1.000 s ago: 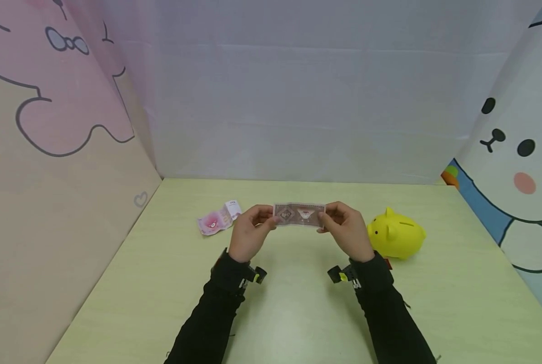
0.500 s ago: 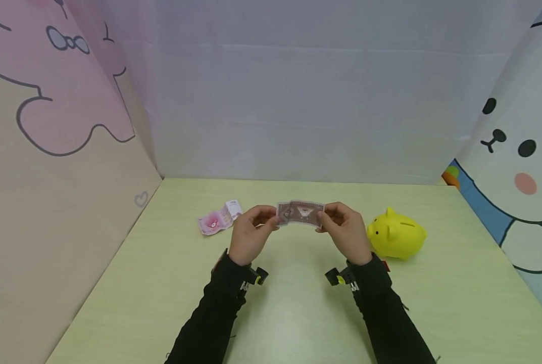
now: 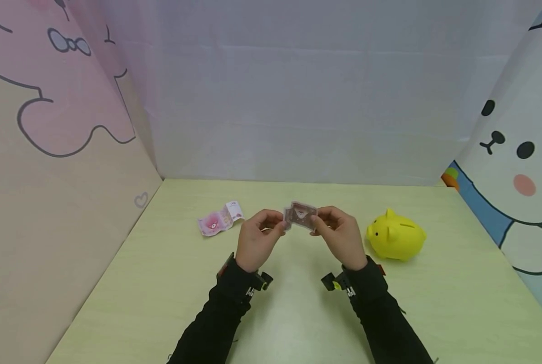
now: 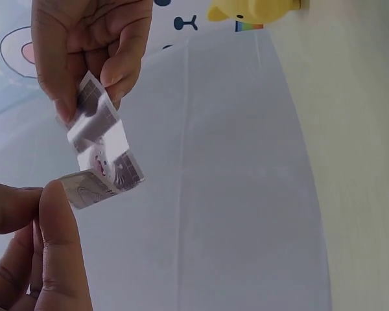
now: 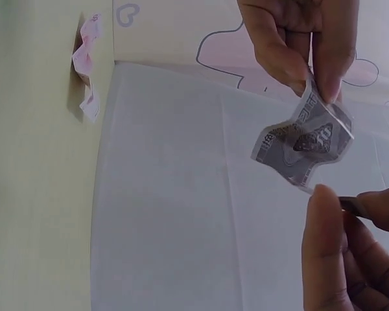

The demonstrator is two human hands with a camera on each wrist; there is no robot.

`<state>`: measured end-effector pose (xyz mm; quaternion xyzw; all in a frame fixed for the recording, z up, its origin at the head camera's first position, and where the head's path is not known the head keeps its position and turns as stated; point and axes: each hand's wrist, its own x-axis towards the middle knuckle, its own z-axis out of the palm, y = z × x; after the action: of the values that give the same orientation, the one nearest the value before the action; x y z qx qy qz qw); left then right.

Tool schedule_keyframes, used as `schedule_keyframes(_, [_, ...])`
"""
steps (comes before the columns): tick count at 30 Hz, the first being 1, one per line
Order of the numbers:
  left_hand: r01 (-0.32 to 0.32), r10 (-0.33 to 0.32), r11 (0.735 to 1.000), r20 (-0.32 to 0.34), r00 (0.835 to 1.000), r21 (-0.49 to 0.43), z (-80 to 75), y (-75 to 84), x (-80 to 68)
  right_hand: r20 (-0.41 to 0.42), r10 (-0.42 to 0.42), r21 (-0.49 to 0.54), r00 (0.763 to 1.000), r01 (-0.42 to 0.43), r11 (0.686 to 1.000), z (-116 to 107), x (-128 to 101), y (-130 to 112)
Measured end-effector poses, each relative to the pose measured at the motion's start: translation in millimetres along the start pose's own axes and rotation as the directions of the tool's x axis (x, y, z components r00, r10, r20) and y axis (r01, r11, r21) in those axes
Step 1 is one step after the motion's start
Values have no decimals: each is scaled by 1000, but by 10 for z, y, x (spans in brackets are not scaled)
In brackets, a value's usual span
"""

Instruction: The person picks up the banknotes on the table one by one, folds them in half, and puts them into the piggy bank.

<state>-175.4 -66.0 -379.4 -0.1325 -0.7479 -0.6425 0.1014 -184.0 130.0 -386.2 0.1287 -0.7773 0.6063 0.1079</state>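
Observation:
A small brown play banknote [image 3: 302,214] with a pale border is held up above the table between both hands. Its left end is pinched by the left hand [image 3: 258,240] between thumb and fingers, and the right hand [image 3: 340,235] pinches the opposite end. In the left wrist view the banknote [image 4: 104,139] bends sharply near the left fingertips. The right wrist view shows creases across the note [image 5: 305,139]. Left of the hands, a pink creased banknote [image 3: 216,221] lies on the table.
A yellow piggy bank [image 3: 395,235] with a slot in its back stands on the table [image 3: 298,313], right of the right hand. Cartoon-printed side panels [image 3: 70,212] and a pale back curtain [image 3: 298,111] border the tabletop.
Both hands have come closer together and slightly nearer the body. The brown banknote, nearly flat a second ago, has bent and folded between them. The pink banknote and piggy bank stay in place.

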Motion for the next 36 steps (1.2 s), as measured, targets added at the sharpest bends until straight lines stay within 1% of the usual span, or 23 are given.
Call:
schedule_keyframes(7, [-38,38,999,-1,999,38,85,1,-30,6,-1,-7,1000,1,1000,72,-15,-17])
schedule_keyframes(11, [-65,65,997,11,998,49,116,-14,-39,13,-8,-11,1000,8,1000,98,-26,-30])
schedule_keyframes(17, [-71,69,996,37,997,59,157,-39,-54,35,-27,-15,999,28,999,141,-39,-26])
schedule_keyframes(24, [-76,73,995,37,997,71,191,-51,-78,54,-38,5,998,38,999,182,-55,-34])
schedule_keyframes(29, [-92,89,993,39,995,77,202,-64,-85,70,-29,17,997,28,999,192,-54,-38])
schedule_keyframes(36, [-86,83,990,37,996,113,208,-56,-89,73,-26,9,997,25,1000,200,-50,-45])
